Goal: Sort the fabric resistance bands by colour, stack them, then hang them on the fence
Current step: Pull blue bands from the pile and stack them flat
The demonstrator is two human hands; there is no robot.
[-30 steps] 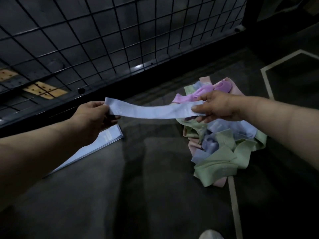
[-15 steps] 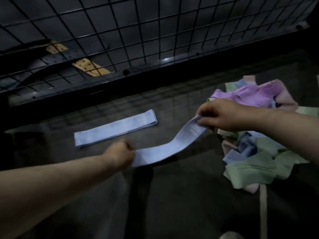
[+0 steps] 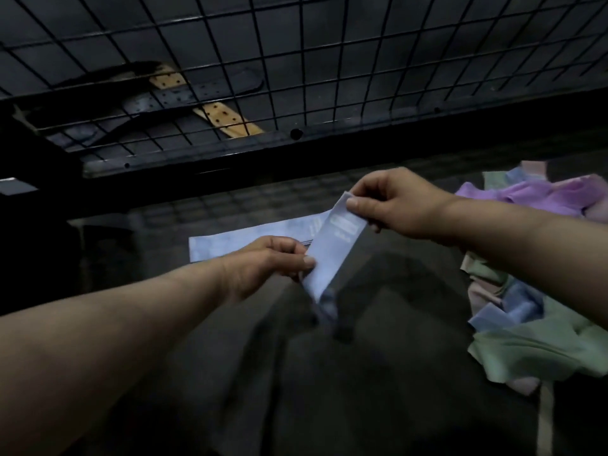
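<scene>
Two hands share one pale blue band [image 3: 332, 255]. At left, the left hand [image 3: 263, 261] has its grip clamped, thumb over fingers, on the band's lower part. Just behind it a flat blue stack [image 3: 220, 241] lies on the floor [image 3: 329, 406], below the wire fence [image 3: 296, 60]. Further right, the right hand [image 3: 394, 205] pinches the band's upper end, thumb on top. To do this step well, I judge, pull the band flat and straight, square its ends with the stack, then lay it down without dragging the bands beneath. No bin or tray shows. At far right the unsorted pile [image 3: 533, 343] of green, purple, pink and blue bands sits loose on the floor.
</scene>
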